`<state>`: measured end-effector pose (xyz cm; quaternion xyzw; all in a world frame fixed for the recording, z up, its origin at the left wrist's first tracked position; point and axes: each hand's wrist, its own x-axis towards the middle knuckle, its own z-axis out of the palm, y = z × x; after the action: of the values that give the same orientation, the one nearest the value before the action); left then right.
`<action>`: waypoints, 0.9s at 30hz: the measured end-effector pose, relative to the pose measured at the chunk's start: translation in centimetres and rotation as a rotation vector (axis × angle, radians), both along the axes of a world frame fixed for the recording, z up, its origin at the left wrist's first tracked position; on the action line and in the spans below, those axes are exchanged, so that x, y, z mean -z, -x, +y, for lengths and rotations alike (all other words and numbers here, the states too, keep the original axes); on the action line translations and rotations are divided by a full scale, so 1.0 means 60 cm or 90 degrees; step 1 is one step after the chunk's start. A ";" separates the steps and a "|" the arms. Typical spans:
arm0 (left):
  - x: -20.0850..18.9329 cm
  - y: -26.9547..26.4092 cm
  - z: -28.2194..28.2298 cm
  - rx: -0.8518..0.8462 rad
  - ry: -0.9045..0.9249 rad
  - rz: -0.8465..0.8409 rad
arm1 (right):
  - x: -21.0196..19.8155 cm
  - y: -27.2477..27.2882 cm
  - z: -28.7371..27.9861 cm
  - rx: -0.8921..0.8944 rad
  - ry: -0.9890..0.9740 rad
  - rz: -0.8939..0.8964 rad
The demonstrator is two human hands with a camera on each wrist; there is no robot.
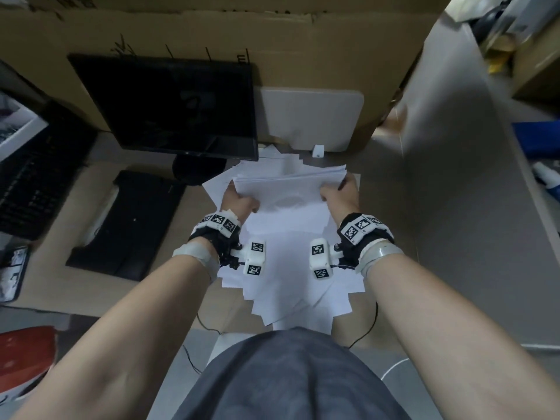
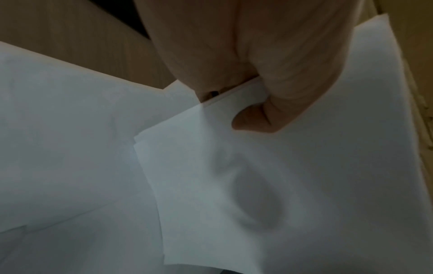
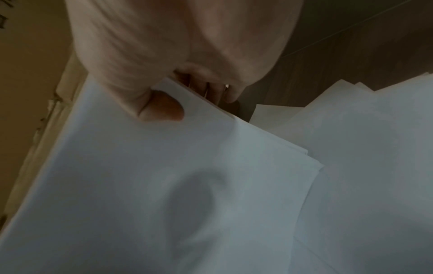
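Note:
A stack of white paper sheets (image 1: pixel 288 189) is held up off the desk between both hands. My left hand (image 1: pixel 239 201) grips its left edge, thumb on top (image 2: pixel 253 120) and fingers underneath. On the opposite edge my right hand (image 1: pixel 339 192) grips the same way, thumb (image 3: pixel 164 109) over the top sheet. The stack (image 2: pixel 281 176) (image 3: pixel 164 185) bows slightly in the middle. Beneath it lie several loose white sheets (image 1: pixel 288 283), fanned out unevenly over the desk.
A black monitor (image 1: pixel 169 104) stands at the back left, with a white panel (image 1: pixel 312 116) beside it against a cardboard wall (image 1: pixel 272 34). Left of the papers lie a black flat device (image 1: pixel 127 222) and a black keyboard (image 1: pixel 33 183). A grey partition (image 1: pixel 448 177) runs along the right.

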<state>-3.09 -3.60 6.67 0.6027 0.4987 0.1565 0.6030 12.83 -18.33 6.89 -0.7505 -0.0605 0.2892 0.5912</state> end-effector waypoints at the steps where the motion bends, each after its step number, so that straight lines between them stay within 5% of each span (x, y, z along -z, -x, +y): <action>1: 0.002 0.005 -0.005 -0.010 -0.004 -0.001 | -0.002 0.005 -0.004 -0.017 0.001 -0.005; 11: -0.004 0.012 -0.013 0.038 -0.007 0.034 | 0.009 0.020 -0.026 -0.146 0.097 -0.047; 16: 0.008 0.008 0.009 0.033 -0.001 0.070 | 0.015 0.024 -0.013 -0.065 0.045 0.005; 27: 0.102 -0.016 0.088 0.173 0.108 0.116 | 0.093 0.036 0.048 0.010 0.153 0.058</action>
<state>-2.12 1.66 0.54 0.6232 0.4768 -0.0243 0.6194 10.67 -15.47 1.28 -0.8026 0.0076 0.3232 0.5014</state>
